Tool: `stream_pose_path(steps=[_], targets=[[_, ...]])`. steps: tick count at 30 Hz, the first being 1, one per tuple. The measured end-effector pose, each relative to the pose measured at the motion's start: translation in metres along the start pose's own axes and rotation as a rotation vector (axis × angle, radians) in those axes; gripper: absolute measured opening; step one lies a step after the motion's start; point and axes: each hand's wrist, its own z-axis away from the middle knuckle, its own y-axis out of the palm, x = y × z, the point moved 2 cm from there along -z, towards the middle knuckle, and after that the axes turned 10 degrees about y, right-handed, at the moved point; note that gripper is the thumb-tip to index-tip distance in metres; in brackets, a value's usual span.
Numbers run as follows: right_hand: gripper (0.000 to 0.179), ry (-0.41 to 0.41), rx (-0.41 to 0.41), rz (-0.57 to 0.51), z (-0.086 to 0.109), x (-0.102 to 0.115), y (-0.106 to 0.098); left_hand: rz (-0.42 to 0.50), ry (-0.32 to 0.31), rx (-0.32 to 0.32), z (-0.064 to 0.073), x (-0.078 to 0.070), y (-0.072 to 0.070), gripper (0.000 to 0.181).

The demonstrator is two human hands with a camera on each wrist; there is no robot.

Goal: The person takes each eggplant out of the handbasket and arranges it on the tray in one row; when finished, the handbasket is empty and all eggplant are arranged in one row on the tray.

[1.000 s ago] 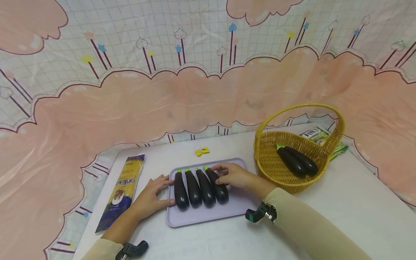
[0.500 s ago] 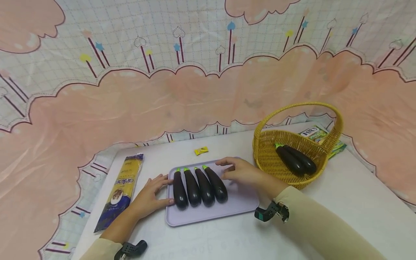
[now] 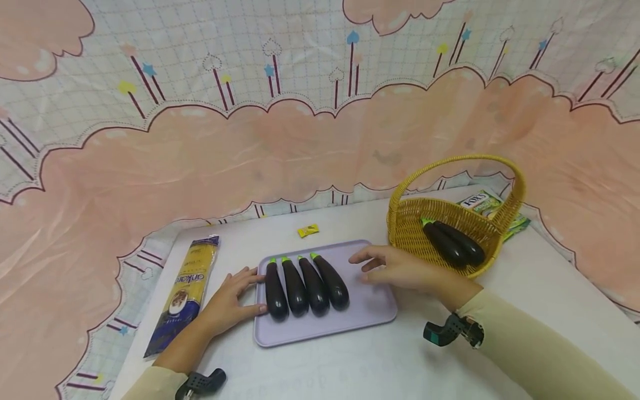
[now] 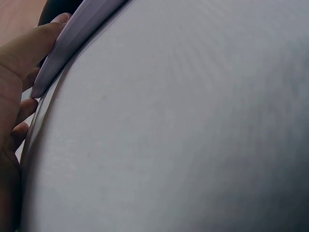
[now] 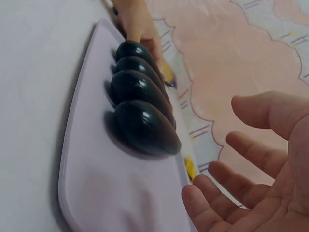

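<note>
Several dark eggplants with green tips lie side by side on a lilac tray. At the tray's left rim, my left hand rests with fingers spread, its thumb and index finger touching the edge beside the leftmost eggplant. My right hand hovers over the tray's right part, apart from the eggplants, its fingers loosely bent around nothing. In the right wrist view its fingers are spread and hold nothing. Left wrist view: the thumb lies over the tray rim.
A yellow wicker basket holding two eggplants stands at the right. Behind it lies a green FOX'S packet. A yellow-and-blue pasta packet lies at the left. A small yellow wrapped candy sits beyond the tray.
My right hand has let go of the rightmost eggplant and moved right, toward the basket. The eggplants stay in their row. My left hand has stayed at the tray's left edge.
</note>
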Motion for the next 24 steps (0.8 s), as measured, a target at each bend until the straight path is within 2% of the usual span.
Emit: stream_pose_path(steps=[9, 18, 24], targets=[[0.041, -0.044, 0.105, 0.060, 0.031, -0.004, -0.019, 0.007, -0.015, 0.005, 0.002, -0.001, 0.000, 0.076], [0.039, -0.051, 0.155, -0.003, 0.051, -0.011, -0.040, 0.001, -0.004, 0.005, 0.001, 0.000, -0.001, 0.075], [0.042, -0.094, 0.162, -0.019, 0.060, -0.011, -0.053, -0.003, 0.026, -0.011, 0.001, -0.001, -0.001, 0.074]])
